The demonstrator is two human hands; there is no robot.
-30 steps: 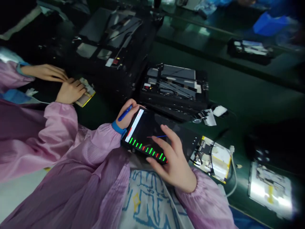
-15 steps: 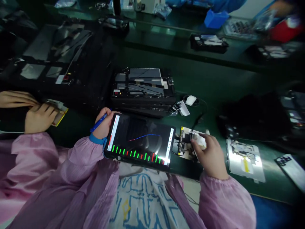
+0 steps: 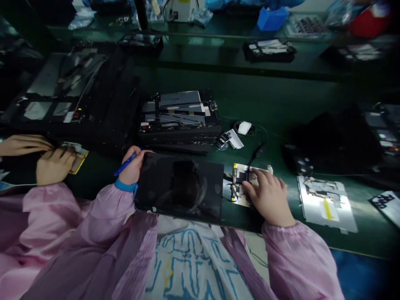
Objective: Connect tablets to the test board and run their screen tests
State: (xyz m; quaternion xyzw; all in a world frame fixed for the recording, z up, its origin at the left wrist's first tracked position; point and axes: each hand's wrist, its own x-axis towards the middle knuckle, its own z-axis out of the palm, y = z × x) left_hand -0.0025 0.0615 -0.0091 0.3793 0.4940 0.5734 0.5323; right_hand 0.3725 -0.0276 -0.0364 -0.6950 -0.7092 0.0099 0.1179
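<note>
My left hand point(image 3: 133, 166) grips the left edge of a black tablet point(image 3: 179, 187) whose screen is dark, and a blue pen point(image 3: 126, 164) is held in the same fingers. The tablet leans on the green bench's point(image 3: 275, 112) front edge, against my lap. My right hand point(image 3: 268, 193) rests palm down, fingers bent, on a small white and yellow circuit module point(image 3: 239, 183) just right of the tablet. A black cable point(image 3: 254, 155) runs from that module toward the back.
A stack of open tablet chassis point(image 3: 179, 114) sits behind the tablet, with larger black trays point(image 3: 71, 96) to its left. A silver board point(image 3: 325, 202) lies at the right. A co-worker's hands point(image 3: 46, 160) in pink sleeves work on a small part at the left.
The tablet screen, which showed green and red bars and a drawn line, has gone dark. My right hand left the screen, went to the module on the right and now presses on it.
</note>
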